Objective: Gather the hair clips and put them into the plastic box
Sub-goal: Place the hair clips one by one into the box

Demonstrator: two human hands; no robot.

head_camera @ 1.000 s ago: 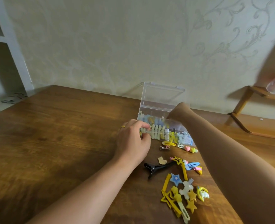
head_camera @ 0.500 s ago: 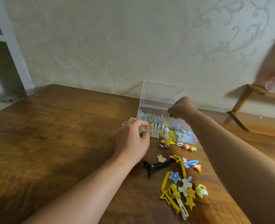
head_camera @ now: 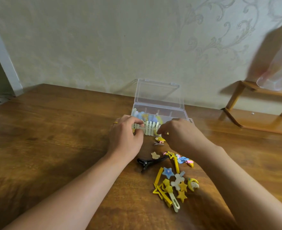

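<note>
Left hand (head_camera: 124, 138): fingers curled onto the front-left corner of the plastic box (head_camera: 158, 113), gripping its wall. Right hand (head_camera: 178, 135): fingertips bunched just above a small yellow clip (head_camera: 160, 139) at the box front; whether they hold anything cannot be told. Box: clear, lid upright, clips inside. Loose hair clips (head_camera: 173, 185): scattered on the wooden table (head_camera: 54, 138) near the box, among them a black clip (head_camera: 147, 162).
</note>
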